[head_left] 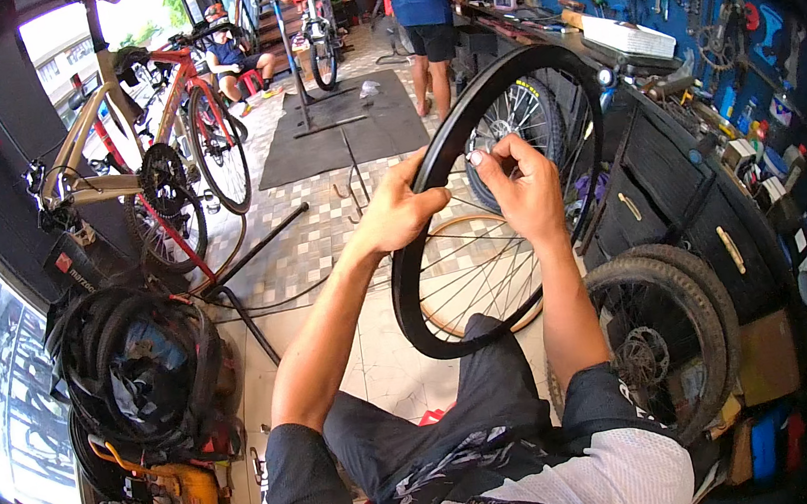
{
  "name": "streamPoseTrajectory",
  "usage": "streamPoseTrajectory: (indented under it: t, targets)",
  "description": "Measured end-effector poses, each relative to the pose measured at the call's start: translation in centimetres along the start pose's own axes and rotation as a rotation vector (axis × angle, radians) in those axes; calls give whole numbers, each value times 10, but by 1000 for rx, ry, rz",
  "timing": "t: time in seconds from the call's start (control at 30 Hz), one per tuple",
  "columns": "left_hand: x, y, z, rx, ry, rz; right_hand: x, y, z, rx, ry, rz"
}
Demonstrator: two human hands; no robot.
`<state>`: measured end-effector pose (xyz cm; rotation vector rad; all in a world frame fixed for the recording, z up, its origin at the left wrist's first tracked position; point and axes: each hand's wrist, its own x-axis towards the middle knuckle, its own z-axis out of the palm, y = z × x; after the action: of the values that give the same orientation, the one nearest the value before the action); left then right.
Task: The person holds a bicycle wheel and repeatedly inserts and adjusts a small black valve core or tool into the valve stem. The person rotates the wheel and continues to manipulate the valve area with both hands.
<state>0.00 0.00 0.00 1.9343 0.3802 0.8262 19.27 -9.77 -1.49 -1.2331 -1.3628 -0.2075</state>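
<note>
A black bicycle wheel rim stands upright in front of me, leaning over my lap. Thin dark spokes fan out across its lower part. My left hand is closed around the rim's left side, its thumb lying across the rim. Inside the rim's outline, my right hand is closed, with thumb and forefinger pinched together near the inner edge. Whatever is between those fingertips is too small to make out. The wheel's low edge sits by my trousered knee.
Mountain bike wheels lean at right beside a black drawer cabinet. Coiled tyres are heaped at left, below a bicycle on a stand. A person in blue stands at a far workbench; another sits farther back.
</note>
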Motion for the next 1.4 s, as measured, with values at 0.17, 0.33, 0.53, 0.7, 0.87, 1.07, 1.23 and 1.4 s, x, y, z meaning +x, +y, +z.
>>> streamPoseTrajectory:
  t: [0.17,0.33,0.53,0.7,0.87,1.07,1.23,1.4]
  targets:
    - [-2,-6,-3,-313,-106,60,13,26,-23,389,22,236]
    - [-6,-6,-5,-444,-186,8,42,57,-25,499,23,238]
    - [-14,1,-9,-404,-206,23,54,65,-13,352,46,92]
    - [-23,0,-7,-328,-148,57,51,59,-4,388,-15,138]
    - [-38,1,-10,-283,-69,74,49,38,8,643,-61,223]
    - [-53,1,-11,-254,-14,111,50,23,13,707,-144,346]
    - [-73,-13,-7,-270,20,179,49,23,6,782,-301,399]
    - [-87,-49,3,-242,85,215,43,17,3,716,-433,420]
